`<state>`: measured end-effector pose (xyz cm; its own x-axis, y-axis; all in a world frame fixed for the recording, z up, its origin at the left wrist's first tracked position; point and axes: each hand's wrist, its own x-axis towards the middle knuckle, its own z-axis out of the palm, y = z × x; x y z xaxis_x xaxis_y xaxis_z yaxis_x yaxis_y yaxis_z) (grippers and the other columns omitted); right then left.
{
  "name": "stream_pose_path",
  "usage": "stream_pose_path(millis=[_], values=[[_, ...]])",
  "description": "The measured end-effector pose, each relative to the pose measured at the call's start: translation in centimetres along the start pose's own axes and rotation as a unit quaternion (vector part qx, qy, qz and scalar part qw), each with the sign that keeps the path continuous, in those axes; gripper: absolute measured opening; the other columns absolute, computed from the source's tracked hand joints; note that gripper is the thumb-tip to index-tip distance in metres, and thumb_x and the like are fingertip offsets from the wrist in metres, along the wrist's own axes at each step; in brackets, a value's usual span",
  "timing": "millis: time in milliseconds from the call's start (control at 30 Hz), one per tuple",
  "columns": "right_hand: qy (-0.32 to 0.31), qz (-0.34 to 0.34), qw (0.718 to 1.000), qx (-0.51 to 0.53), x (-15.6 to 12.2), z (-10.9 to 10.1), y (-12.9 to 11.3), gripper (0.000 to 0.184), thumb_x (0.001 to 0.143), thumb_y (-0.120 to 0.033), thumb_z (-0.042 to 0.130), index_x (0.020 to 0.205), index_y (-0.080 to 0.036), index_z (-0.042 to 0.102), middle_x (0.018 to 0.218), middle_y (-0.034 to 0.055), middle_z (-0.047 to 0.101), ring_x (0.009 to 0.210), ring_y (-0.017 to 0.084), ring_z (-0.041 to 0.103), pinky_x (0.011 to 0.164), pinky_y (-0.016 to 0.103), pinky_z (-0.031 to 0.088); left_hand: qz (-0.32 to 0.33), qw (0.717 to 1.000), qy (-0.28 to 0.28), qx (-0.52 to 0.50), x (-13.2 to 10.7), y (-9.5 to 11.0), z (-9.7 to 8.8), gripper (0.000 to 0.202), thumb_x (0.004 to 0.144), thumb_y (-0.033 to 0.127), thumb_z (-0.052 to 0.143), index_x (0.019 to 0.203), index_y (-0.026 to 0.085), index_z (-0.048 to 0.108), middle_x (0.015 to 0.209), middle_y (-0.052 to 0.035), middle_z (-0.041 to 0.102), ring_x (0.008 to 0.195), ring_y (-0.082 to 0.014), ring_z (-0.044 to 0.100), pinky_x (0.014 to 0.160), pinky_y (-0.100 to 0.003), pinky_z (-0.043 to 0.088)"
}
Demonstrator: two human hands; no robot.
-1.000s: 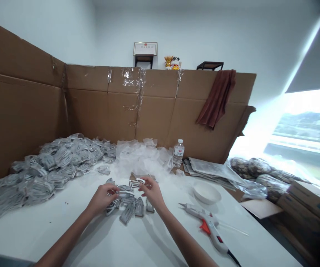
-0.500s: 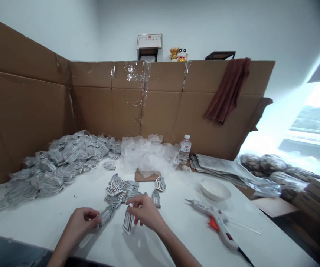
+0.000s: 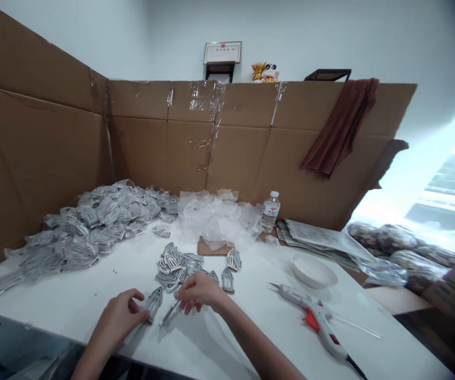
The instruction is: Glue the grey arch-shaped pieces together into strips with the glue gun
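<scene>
My left hand [image 3: 122, 315] pinches the lower end of a grey pointed-arch piece [image 3: 154, 303], which stands tilted with its tip away from me. Just right of it, my right hand [image 3: 199, 291] is closed on a thin grey-and-white piece [image 3: 169, 312], now seen nearly edge-on, its lower end close to the tabletop. Behind both hands lies a small heap of similar grey arch pieces [image 3: 174, 264], partly covered by my right hand. Two more stand apart on the right: an upright arch piece [image 3: 228, 279] and a leaning pair [image 3: 234, 259].
A big pile of bagged grey pieces [image 3: 104, 216] fills the back left, beside crumpled clear plastic [image 3: 215, 216]. A water bottle [image 3: 271, 212], a white round dish [image 3: 314, 272] and a corded glue gun [image 3: 314, 314] are on the right. Cardboard walls [image 3: 152, 148] enclose the back and left.
My right hand has turned its piece from face-on to nearly edge-on and tilted it towards the left hand. The left hand's piece now stands more upright. The whole view has shifted slightly.
</scene>
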<state>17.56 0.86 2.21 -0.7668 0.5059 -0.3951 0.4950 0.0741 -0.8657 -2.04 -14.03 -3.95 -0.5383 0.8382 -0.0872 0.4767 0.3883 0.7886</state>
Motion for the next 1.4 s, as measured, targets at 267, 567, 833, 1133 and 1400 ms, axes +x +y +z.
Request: stream_pose_path(millis=[267, 567, 833, 1133, 1400], values=[[-0.037, 0.061, 0.992, -0.102, 2.0, 0.2, -1.7, 0.031, 0.08, -0.038, 0.068, 0.065, -0.011, 0.061, 0.059, 0.0027, 0.061, 0.052, 0.009, 0.059, 0.053, 0.017, 0.05, 0.087, 0.996, -0.007, 0.017, -0.2, 1.1, 0.1, 0.037, 0.07, 0.042, 0.056, 0.096, 0.018, 0.065, 0.098, -0.0074, 0.064, 0.082, -0.0213, 0.06, 0.08, -0.032, 0.047], [0.058, 0.058, 0.961, -0.265, 1.9, -0.5, -1.9, 0.033, 0.091, -0.042, 0.061, 0.089, -0.01, 0.064, 0.074, 0.0, 0.061, 0.065, 0.005, 0.057, 0.068, 0.02, 0.052, 0.211, 0.973, -0.09, 0.026, -1.6, 3.2, 0.1, 0.026, 0.073, 0.026, 0.06, 0.098, 0.024, 0.066, 0.122, -0.0068, 0.055, 0.116, -0.0224, 0.055, 0.103, -0.031, 0.041], [0.177, 0.026, 0.905, -0.385, -1.5, -0.1, 0.1, 0.064, 0.061, -0.039, 0.084, 0.117, -0.016, 0.063, 0.125, 0.0116, 0.052, 0.104, 0.023, 0.059, 0.091, 0.036, 0.047, 0.23, 0.969, -0.082, 0.038, -1.2, 3.4, 1.2, 0.037, 0.074, 0.026, 0.062, 0.111, 0.025, 0.065, 0.134, -0.0086, 0.052, 0.126, -0.0269, 0.05, 0.108, -0.036, 0.041], [0.218, 0.002, 0.892, -0.396, -1.3, 0.0, 2.0, 0.052, 0.071, -0.023, 0.065, 0.122, -0.02, 0.057, 0.13, 0.0114, 0.045, 0.103, 0.022, 0.059, 0.08, 0.027, 0.042, 0.244, 0.968, -0.037, 0.056, 0.8, 4.8, 1.5, 0.041, 0.082, 0.032, 0.056, 0.122, 0.023, 0.06, 0.132, -0.0092, 0.055, 0.127, -0.0255, 0.051, 0.109, -0.037, 0.042], [0.119, -0.118, 0.902, -0.399, -2.2, -0.1, 3.0, 0.072, 0.061, -0.034, 0.076, 0.129, -0.026, 0.052, 0.121, 0.0053, 0.056, 0.101, 0.021, 0.057, 0.079, 0.023, 0.04, 0.235, 0.967, -0.036, 0.095, 3.1, 5.8, 1.6, 0.036, 0.082, 0.027, 0.052, 0.116, 0.022, 0.062, 0.122, -0.0075, 0.058, 0.113, -0.0246, 0.058, 0.097, -0.036, 0.046]])
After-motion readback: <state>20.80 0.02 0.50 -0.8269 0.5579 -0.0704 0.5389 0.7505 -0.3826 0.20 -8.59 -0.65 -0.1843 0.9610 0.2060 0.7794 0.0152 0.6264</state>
